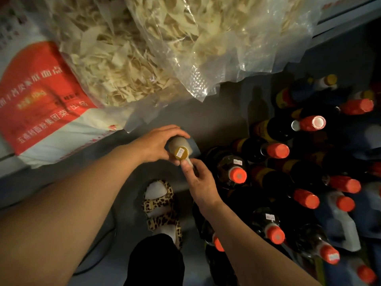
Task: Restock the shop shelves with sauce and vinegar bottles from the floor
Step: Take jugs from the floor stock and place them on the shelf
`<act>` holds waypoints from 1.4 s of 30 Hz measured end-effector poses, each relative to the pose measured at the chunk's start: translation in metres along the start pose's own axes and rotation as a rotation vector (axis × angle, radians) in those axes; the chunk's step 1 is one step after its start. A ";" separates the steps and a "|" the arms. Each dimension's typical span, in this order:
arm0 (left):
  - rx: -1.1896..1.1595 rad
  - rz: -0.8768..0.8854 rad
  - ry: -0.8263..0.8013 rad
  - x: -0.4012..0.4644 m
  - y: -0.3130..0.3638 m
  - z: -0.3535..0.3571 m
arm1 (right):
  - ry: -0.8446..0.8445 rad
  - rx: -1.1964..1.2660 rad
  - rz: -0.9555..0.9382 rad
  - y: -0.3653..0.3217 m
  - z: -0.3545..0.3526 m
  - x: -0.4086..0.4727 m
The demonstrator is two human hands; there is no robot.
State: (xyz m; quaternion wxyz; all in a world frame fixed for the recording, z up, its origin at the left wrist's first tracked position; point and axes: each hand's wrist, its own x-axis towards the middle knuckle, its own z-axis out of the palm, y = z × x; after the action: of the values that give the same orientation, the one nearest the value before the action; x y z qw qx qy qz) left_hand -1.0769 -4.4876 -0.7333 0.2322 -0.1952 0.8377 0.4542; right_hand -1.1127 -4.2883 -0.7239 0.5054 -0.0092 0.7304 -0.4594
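Note:
A pale bottle with a yellow cap (181,152) is held upright above the grey floor, seen from the top. My left hand (158,142) grips its shoulder from the left, fingers curled over the far side. My right hand (199,183) holds the bottle from below and the right, thumb pressed beside the cap. Several dark sauce bottles with red caps (277,150) stand crowded on the floor to the right of my hands. A shelf does not show in this view.
Clear bags of pale dried strips (127,56) lie at the top. A red and white flour sack (39,104) sits at the left. My foot in a leopard-print sandal (162,209) stands on the floor below the hands. White jugs (342,221) stand among the bottles.

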 end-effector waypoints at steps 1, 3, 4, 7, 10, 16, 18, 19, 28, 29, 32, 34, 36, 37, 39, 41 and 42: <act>-0.008 -0.019 0.048 -0.007 -0.005 0.001 | -0.013 -0.029 -0.019 0.000 0.001 0.003; -0.029 -0.066 0.087 -0.020 -0.016 0.006 | -0.058 -0.088 -0.031 0.001 0.001 0.008; -0.035 -0.080 0.089 -0.025 -0.020 0.008 | -0.090 -0.105 -0.029 0.001 0.000 0.008; -0.059 -0.088 0.076 -0.025 -0.022 0.014 | -0.131 -0.088 -0.065 -0.001 -0.005 0.010; -0.115 -0.098 0.081 -0.017 -0.023 0.013 | -0.131 -0.034 -0.073 -0.004 -0.009 0.016; -0.288 -0.165 0.090 -0.027 -0.022 0.012 | -0.094 -0.001 -0.030 -0.021 -0.006 0.020; -0.355 -0.251 0.064 -0.040 -0.015 0.014 | -0.066 -0.059 0.012 -0.028 -0.004 0.019; -0.398 -0.285 0.057 -0.049 -0.010 0.017 | -0.059 -0.124 0.007 -0.033 -0.004 0.014; -0.711 -0.410 0.270 -0.142 0.069 -0.020 | -0.152 -0.271 -0.063 -0.135 -0.008 -0.077; -0.706 -0.409 0.275 -0.152 0.081 -0.034 | -0.150 -0.304 -0.073 -0.153 -0.009 -0.089; -0.676 -0.373 0.290 -0.186 0.124 -0.076 | -0.131 -0.389 -0.085 -0.214 -0.012 -0.129; -0.651 -0.356 0.322 -0.211 0.156 -0.102 | -0.145 -0.415 -0.086 -0.258 -0.013 -0.161; -0.646 -0.320 0.367 -0.240 0.193 -0.130 | -0.160 -0.451 -0.089 -0.302 -0.017 -0.196; -0.640 -0.297 0.383 -0.254 0.211 -0.142 | -0.163 -0.471 -0.082 -0.324 -0.019 -0.217; -0.598 -0.246 0.419 -0.285 0.246 -0.166 | -0.164 -0.527 -0.088 -0.369 -0.025 -0.262; -0.590 -0.186 0.493 -0.317 0.285 -0.187 | -0.148 -0.599 -0.117 -0.412 -0.032 -0.310; -0.588 -0.152 0.535 -0.333 0.302 -0.197 | -0.138 -0.624 -0.147 -0.432 -0.036 -0.333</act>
State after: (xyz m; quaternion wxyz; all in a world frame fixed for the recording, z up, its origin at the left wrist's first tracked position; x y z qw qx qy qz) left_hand -1.0098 -4.4624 -0.2478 -0.0267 -0.4257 0.6861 0.5893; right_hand -1.1720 -4.3549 -0.1847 0.4920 -0.2472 0.7974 -0.2471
